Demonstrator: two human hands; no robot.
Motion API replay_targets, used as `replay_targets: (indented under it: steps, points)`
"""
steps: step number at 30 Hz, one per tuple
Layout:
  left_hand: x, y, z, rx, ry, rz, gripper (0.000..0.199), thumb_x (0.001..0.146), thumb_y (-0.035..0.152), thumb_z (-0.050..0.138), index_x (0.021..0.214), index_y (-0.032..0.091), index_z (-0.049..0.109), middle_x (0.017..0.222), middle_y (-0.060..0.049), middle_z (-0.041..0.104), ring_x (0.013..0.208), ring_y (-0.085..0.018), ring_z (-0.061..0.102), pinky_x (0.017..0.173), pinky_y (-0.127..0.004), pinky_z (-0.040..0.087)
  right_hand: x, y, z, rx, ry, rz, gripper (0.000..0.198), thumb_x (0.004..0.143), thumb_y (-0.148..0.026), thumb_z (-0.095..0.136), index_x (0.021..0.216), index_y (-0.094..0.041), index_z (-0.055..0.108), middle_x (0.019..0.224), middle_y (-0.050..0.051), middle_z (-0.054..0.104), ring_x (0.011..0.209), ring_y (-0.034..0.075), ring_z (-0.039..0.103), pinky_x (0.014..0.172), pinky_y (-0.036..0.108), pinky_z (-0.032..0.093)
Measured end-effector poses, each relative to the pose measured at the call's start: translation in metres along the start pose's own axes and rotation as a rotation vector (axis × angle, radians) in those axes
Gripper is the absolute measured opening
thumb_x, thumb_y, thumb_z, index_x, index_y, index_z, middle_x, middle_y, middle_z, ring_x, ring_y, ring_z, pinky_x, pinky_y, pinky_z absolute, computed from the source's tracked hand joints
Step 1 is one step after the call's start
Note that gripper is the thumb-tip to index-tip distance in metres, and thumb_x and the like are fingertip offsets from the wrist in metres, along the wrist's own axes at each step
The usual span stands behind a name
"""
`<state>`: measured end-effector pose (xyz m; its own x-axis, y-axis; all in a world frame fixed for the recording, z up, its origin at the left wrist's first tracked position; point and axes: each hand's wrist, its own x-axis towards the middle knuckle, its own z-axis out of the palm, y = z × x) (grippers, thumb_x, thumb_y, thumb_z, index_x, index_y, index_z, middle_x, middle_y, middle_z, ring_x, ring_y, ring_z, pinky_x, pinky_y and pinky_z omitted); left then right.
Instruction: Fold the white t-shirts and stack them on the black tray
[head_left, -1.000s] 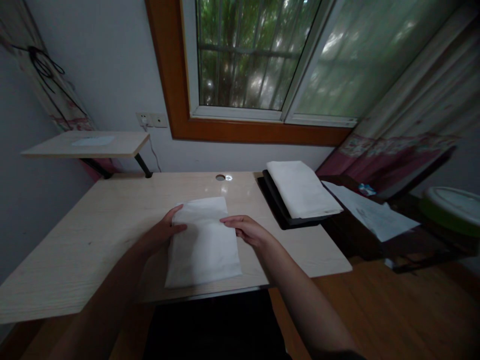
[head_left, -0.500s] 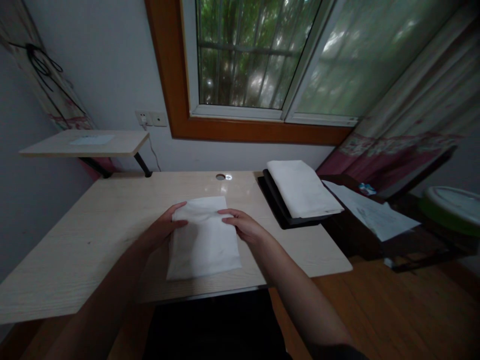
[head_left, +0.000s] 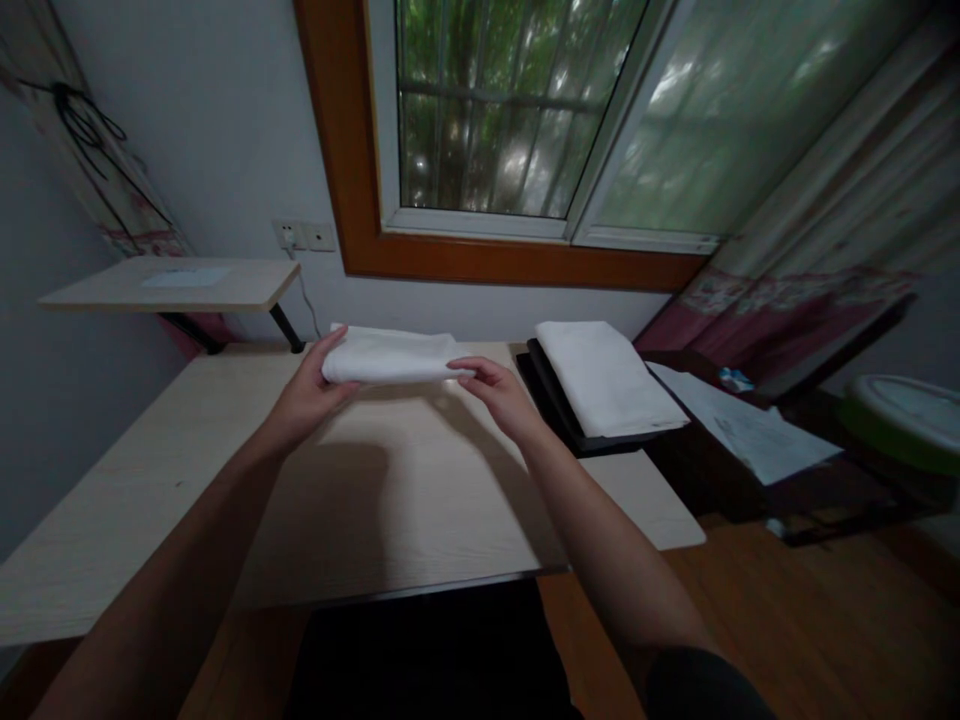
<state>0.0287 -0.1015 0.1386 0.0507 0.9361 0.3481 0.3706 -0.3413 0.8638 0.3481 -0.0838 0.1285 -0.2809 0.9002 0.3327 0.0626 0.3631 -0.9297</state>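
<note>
A folded white cloth (head_left: 397, 358) is held up over the far part of the desk (head_left: 450, 510), its rounded fold facing me. My left hand (head_left: 311, 390) is closed on its left end, the thumb underneath and the fingers behind. At the right end my right hand (head_left: 499, 392) pinches the cloth between thumb and fingers. To the right, a larger stack of folded white cloth (head_left: 607, 378) rests on a black tray-like item (head_left: 551, 405).
A raised shelf (head_left: 247, 285) with a paper on it stands at the desk's back left. Behind the desk are the wall and window (head_left: 517, 110). Papers (head_left: 742, 420) lie on a dark surface at the right, near a green and white round container (head_left: 907, 415).
Both hands have lifted the white cloth off the desk and moved it away from me. It was lying flat and now shows as a narrow folded roll, seen edge-on.
</note>
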Motion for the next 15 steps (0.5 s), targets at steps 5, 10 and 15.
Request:
replay_targets:
  steps: [5,10,15]
  points:
    - [-0.043,-0.043,0.006,0.032,-0.284,-0.153,0.101,0.071,0.043,0.082,0.158,0.023,0.036,0.163,-0.014,0.035,0.145,-0.036,0.041,0.116,-0.045,0.039,-0.034,0.042,-0.005,-0.040,-0.285,0.235,0.034,0.081,-0.039,0.071,0.109,-0.021,0.076,0.092,0.003,0.068,0.082,0.016,0.057,0.072,0.027,0.043]
    - [-0.074,-0.062,0.008,-0.120,-0.466,-0.283,0.103,0.071,0.044,0.084,0.159,0.023,0.034,0.143,-0.016,0.059,0.128,-0.037,0.058,0.104,-0.046,0.050,-0.064,0.071,-0.011,-0.039,-0.425,0.392,0.047,0.081,-0.043,0.074,0.123,-0.021,0.071,0.071,-0.005,0.050,0.059,0.009,0.043,0.054,0.021,0.032]
    - [-0.083,-0.044,0.004,-0.124,-0.514,-0.359,0.100,0.074,0.043,0.083,0.159,0.027,0.032,0.124,-0.010,0.067,0.108,-0.030,0.067,0.088,-0.037,0.054,-0.069,0.068,-0.010,0.116,-0.332,0.468,0.071,0.076,-0.046,0.080,0.139,-0.024,0.055,0.086,-0.004,0.057,0.058,0.007,0.049,0.050,0.020,0.039]
